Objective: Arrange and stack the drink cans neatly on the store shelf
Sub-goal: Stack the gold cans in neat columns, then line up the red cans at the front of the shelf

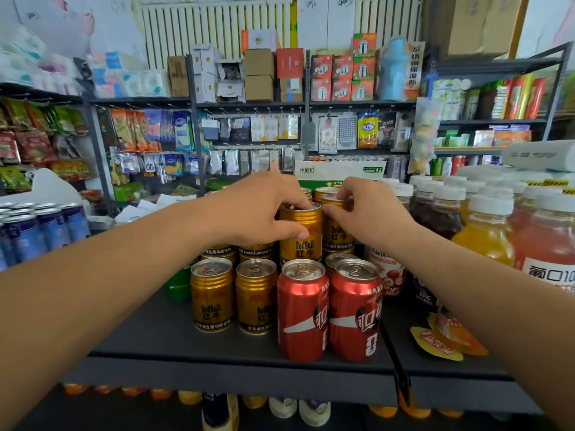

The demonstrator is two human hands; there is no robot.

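Lower gold cans mostly hidden behind front rows. Left hand (258, 209) grips upper gold can (300, 234), right hand (364, 209) grips the neighbouring gold can (337, 234), mid-shelf (155, 331), second tier.

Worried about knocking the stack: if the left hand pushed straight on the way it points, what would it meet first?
Probably the upper gold can that the left hand already grips; just past it stands the gold can under the right hand. Depth is uncertain.

White-capped juice bottles (488, 231) ranked at right; snack packets (34, 141) hung at left; cardboard boxes (259, 74) stacked on top rack behind.
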